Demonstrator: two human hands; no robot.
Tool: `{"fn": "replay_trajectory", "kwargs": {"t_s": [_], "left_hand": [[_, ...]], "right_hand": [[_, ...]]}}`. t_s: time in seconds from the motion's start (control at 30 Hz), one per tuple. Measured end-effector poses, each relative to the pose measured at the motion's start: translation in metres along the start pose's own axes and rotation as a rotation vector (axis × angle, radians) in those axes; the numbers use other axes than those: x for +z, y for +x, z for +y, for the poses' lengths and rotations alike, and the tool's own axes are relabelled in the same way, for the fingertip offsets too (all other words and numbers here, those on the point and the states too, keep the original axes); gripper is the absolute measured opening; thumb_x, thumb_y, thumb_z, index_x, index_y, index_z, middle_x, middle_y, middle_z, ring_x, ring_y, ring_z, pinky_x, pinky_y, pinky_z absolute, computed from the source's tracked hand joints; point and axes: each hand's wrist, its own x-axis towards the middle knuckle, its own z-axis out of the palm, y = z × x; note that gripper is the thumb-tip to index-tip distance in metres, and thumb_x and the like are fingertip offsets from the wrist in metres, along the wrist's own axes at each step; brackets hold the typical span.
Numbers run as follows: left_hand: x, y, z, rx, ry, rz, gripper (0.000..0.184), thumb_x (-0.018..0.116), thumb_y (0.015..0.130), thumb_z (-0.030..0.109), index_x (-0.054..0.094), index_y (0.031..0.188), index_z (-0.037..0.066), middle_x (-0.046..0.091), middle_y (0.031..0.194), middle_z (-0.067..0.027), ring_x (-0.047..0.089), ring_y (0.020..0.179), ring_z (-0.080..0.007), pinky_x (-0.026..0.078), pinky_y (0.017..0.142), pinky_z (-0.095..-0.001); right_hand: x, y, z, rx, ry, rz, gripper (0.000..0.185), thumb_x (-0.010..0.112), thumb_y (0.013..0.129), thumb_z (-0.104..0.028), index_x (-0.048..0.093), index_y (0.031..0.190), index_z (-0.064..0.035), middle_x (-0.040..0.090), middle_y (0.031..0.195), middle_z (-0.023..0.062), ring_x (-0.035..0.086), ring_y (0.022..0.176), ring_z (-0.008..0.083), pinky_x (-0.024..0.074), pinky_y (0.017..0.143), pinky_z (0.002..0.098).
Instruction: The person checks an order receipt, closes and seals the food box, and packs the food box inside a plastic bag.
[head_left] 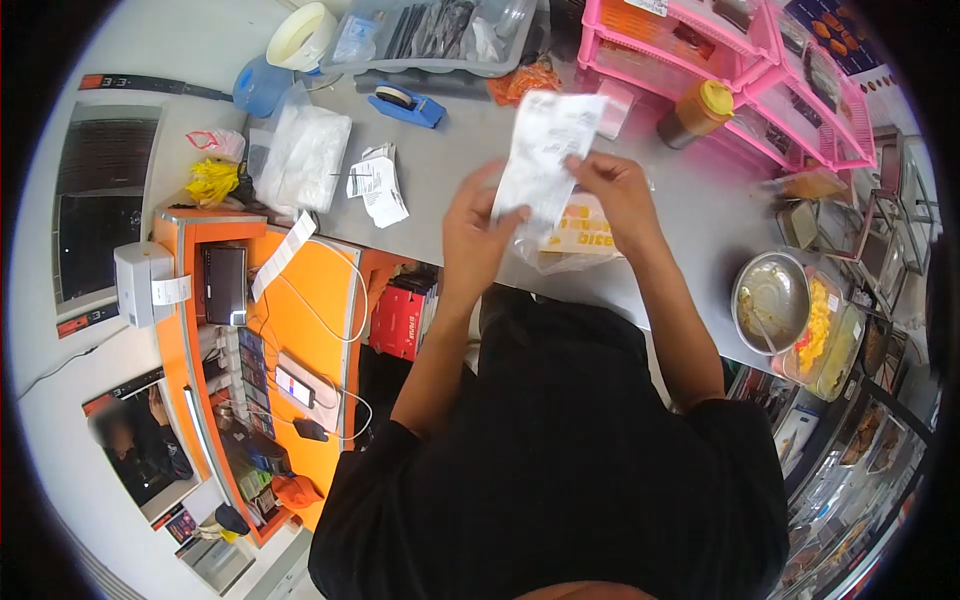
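Both my hands hold a white printed receipt (545, 150) up over the metal counter (440, 130). My left hand (478, 225) pinches its lower left edge, thumb on the front. On the right side, my right hand (618, 195) grips the paper between thumb and fingers. Below the receipt lies a clear plastic bag (550, 262) around a yellow and white printed package (582, 228), partly hidden by the paper and my right hand. The print on the receipt is too small to read.
A blue tape dispenser (408, 104), several stacked receipts (378, 188) and white plastic bags (303, 155) lie to the left. Pink racks (680, 60) and a yellow-capped bottle (697, 115) stand back right. A metal bowl (771, 302) sits at the right edge. A person (140, 440) is at the window.
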Motion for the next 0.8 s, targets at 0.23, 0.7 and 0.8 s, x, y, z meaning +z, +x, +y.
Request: {"fn": "replay_trajectory", "kwargs": {"t_s": [0.23, 0.7, 0.8], "left_hand": [[0.033, -0.022, -0.001, -0.113, -0.32, -0.006, 0.072, 0.073, 0.084, 0.001, 0.037, 0.146, 0.008, 0.06, 0.119, -0.0137, 0.064, 0.099, -0.021, 0.053, 0.085, -0.0311], [0.043, -0.007, -0.028, -0.186, -0.497, 0.073, 0.019, 0.069, 0.077, -0.015, 0.067, 0.091, -0.001, 0.062, 0.099, -0.0081, 0.063, 0.097, -0.0179, 0.052, 0.086, -0.0305], [0.043, -0.009, -0.033, -0.016, -0.434, 0.025, 0.022, 0.072, 0.075, -0.013, 0.071, 0.093, -0.001, 0.06, 0.102, -0.0082, 0.062, 0.098, -0.0176, 0.052, 0.085, -0.0299]], "right_hand": [[0.009, -0.018, 0.003, -0.487, -0.278, 0.131, 0.017, 0.062, 0.094, -0.008, 0.071, 0.105, 0.0002, 0.07, 0.11, 0.0117, 0.063, 0.105, 0.0193, 0.0467, 0.093, 0.0312], [-0.016, -0.037, 0.003, -0.8, -0.723, 0.049, 0.026, 0.067, 0.08, 0.003, 0.077, 0.096, -0.0146, 0.054, 0.142, 0.0095, 0.033, 0.144, 0.036, 0.031, 0.114, 0.0508], [-0.016, -0.04, 0.004, -0.62, -0.554, 0.018, 0.027, 0.068, 0.08, 0.003, 0.076, 0.1, -0.0134, 0.055, 0.141, 0.0112, 0.035, 0.143, 0.0333, 0.0331, 0.114, 0.0493]]}}
